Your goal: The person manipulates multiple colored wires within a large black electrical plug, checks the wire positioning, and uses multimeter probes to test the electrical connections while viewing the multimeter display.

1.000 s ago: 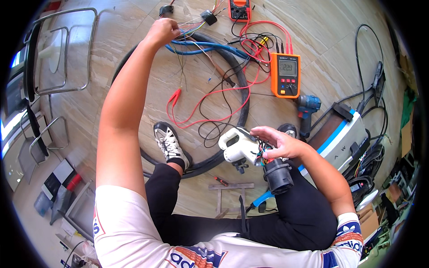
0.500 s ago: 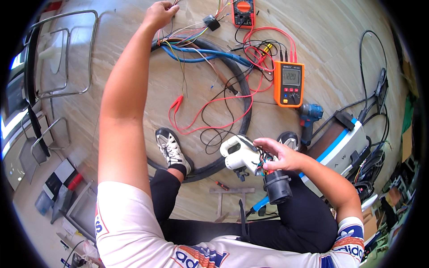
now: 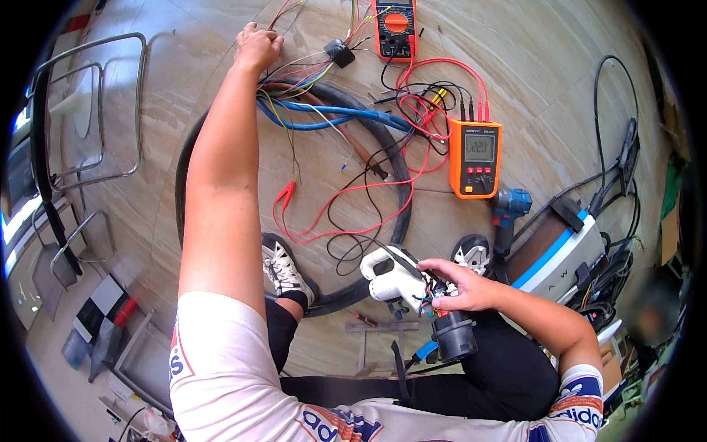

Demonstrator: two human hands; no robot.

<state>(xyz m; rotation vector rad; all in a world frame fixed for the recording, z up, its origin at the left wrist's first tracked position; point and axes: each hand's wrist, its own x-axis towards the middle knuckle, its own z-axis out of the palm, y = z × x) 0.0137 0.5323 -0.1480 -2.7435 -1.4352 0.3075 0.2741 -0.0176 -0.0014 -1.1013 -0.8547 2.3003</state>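
On the right, my right hand (image 3: pixel 468 286) grips an electric-vehicle charging plug (image 3: pixel 398 283) over my leg. Its white pistol-grip housing points left, its round black plug end (image 3: pixel 455 335) points down, and coloured wires show between them. My left arm reaches far forward. Above the floor, my left hand (image 3: pixel 258 48) has its fingers curled beside thin coloured wires (image 3: pixel 313 74); what they pinch is too small to make out. A black block (image 3: pixel 339 53) sits on these wires. A red alligator clip (image 3: pixel 286 193) hangs on a thin wire nearby.
An orange meter (image 3: pixel 476 158) and a red-and-black multimeter (image 3: pixel 395 29) lie ahead with tangled red and black leads. Thick black cable (image 3: pixel 401 214) loops round my feet. A blue cordless drill (image 3: pixel 509 214) and a white-and-blue unit (image 3: pixel 560 250) stand right. Metal-framed chairs (image 3: pixel 140 103) are left.
My left hand has moved slightly left and nearer, its fingers more curled. The black block appears shifted left. My right hand keeps its grip on the charging plug, which sits slightly lower in view.
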